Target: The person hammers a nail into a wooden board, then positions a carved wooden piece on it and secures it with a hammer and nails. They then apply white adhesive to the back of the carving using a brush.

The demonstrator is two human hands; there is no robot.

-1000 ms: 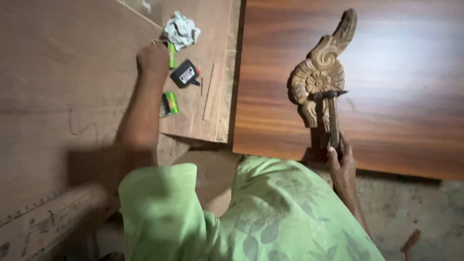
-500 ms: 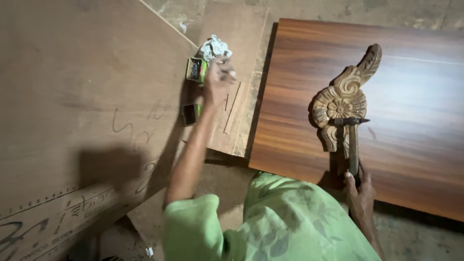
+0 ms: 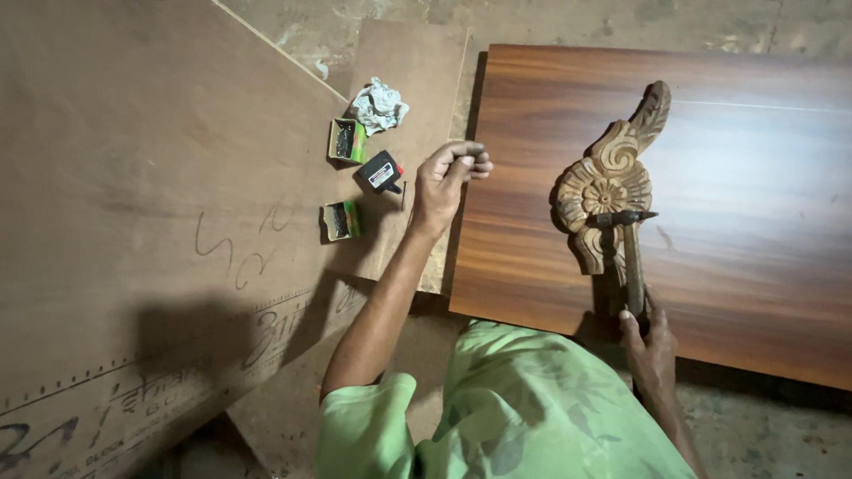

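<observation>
My right hand (image 3: 646,344) grips the wooden handle of a hammer (image 3: 627,250), whose metal head rests on a carved wooden scroll ornament (image 3: 612,176). The ornament lies on a glossy brown laminated board (image 3: 728,160). My left hand (image 3: 448,176) hovers at the left edge of that board with fingertips pinched together; whatever small thing they hold is too small to make out. Just left of this hand lie a small black bottle with a red tip (image 3: 381,172), two small open green boxes (image 3: 346,140) (image 3: 341,220) and a crumpled paper (image 3: 378,105).
A large plain plywood sheet (image 3: 133,204) with pencil marks fills the left side, with a smaller plywood piece (image 3: 417,71) over it. A rough concrete floor (image 3: 568,19) shows at the top and bottom right. My green patterned shirt (image 3: 506,417) fills the lower middle.
My left hand has drawn back from the green boxes and crumpled paper and moved right toward the laminated board, fingers pinched. The right hand and hammer stay on the ornament.
</observation>
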